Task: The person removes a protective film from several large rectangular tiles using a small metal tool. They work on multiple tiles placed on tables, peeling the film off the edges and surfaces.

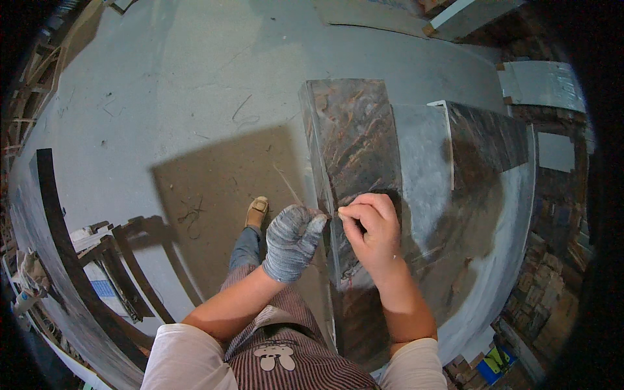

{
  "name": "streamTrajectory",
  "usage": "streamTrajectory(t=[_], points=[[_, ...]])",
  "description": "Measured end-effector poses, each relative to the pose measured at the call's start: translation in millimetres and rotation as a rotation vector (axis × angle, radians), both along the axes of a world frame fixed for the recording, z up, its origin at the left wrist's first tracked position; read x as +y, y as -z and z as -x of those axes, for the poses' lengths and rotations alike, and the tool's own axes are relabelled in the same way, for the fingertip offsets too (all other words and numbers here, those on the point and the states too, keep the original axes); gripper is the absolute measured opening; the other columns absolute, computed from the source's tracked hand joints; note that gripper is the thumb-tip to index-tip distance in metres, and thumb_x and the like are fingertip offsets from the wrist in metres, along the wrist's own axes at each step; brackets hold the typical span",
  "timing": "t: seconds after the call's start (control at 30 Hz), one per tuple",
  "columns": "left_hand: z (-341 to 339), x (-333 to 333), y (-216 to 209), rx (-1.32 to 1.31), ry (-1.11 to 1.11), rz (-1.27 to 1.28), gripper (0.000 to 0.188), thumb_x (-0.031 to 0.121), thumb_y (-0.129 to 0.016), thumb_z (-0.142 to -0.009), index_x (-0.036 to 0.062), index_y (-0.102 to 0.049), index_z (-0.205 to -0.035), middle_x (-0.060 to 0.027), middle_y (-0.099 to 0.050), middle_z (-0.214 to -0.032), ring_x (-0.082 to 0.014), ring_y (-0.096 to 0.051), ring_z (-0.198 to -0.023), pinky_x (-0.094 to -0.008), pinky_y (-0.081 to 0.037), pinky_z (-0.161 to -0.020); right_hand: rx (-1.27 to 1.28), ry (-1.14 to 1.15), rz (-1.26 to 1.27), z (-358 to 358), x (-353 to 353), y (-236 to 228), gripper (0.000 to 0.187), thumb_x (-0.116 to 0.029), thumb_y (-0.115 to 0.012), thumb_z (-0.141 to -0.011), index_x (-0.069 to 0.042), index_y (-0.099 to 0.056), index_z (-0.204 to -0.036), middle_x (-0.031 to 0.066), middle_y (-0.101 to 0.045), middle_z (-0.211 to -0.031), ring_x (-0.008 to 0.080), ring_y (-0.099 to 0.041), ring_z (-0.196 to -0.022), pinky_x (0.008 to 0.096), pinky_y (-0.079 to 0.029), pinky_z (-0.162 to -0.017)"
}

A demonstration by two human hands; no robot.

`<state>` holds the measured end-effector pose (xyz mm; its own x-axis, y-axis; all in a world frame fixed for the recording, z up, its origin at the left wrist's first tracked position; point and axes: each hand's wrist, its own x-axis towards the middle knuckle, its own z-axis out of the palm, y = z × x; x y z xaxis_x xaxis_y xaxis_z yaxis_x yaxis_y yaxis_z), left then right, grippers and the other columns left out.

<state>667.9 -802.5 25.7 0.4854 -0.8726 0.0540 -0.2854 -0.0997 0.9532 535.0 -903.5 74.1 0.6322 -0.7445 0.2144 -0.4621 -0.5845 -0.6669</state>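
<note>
Currently bent over a long dark panel (354,130) with brown veining, stretching up the middle of the view and partly hidden by the right arm (409,302). Holding the left hand (296,240), in a grey knitted glove (286,257), curled closed beside the panel's left edge, thumb against fingers, with a thin pale strip (286,182) reaching away just above; impossible to tell whether gripped. Holding the bare right hand (374,227) over the panel, thumb and forefinger pinched together near the glove; cannot make out anything between the tips. Further right, another dark veined piece (491,140) with a pale edge; lower left of the panel, a tan shoe (257,211)
</note>
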Motion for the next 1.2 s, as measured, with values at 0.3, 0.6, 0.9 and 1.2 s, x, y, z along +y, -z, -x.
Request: streamTrajectory(t=[0.3, 0.6, 0.9, 1.2], points=[[-30.1, -51.7, 26.8, 0.134, -0.134, 0.067, 0.011, 0.014, -0.072, -0.089, 0.0038, -0.068, -0.087, -0.0099, -0.062, -0.074, -0.0199, -0.057, -0.065, -0.0319, -0.048, -0.063, -0.055, 0.048, 0.048, -41.0, -45.4, 11.9, 0.015, 0.001, -0.073, -0.075, -0.004, -0.067, -0.087, 0.0111, -0.062, -0.089, 0.032, -0.059, -0.086, 0.0401, -0.049, -0.076], [-5.5, -8.4, 12.0, 0.026, -0.064, 0.016, 0.009, 0.012, -0.073, -0.087, 0.004, -0.069, -0.086, -0.0084, -0.064, -0.076, -0.019, -0.059, -0.068, -0.0297, -0.049, -0.066, -0.052, 0.045, 0.036, -6.6, -1.8, 13.0, 0.017, 0.004, -0.073, -0.074, -0.004, -0.068, -0.088, 0.01, -0.061, -0.092, 0.0292, -0.059, -0.087, 0.0381, -0.049, -0.076], [20.7, 25.8, 3.4, 0.002, 0.006, 0.036, 0.008, 0.009, -0.073, -0.086, 0.0048, -0.068, -0.089, -0.011, -0.067, -0.082, -0.0237, -0.065, -0.075, -0.0327, -0.052, -0.071, -0.006, 0.048, 0.028, 24.7, 35.3, 6.8, 0.019, 0.004, -0.072, -0.073, -0.005, -0.068, -0.089, 0.0087, -0.06, -0.092, 0.0283, -0.058, -0.085, 0.0376, -0.049, -0.075], [42.9, 55.6, 6.6, 0.007, 0.007, 0.022, 0.008, 0.007, -0.073, -0.085, 0.004, -0.068, -0.09, -0.0109, -0.068, -0.083, -0.0229, -0.066, -0.076, -0.0324, -0.052, -0.071, -0.025, 0.039, 0.032, 47.3, 63.3, 9.0, 0.022, 0.005, -0.072, -0.071, -0.005, -0.067, -0.09, 0.0088, -0.061, -0.092, 0.0285, -0.058, -0.084, 0.0378, -0.049, -0.074]])
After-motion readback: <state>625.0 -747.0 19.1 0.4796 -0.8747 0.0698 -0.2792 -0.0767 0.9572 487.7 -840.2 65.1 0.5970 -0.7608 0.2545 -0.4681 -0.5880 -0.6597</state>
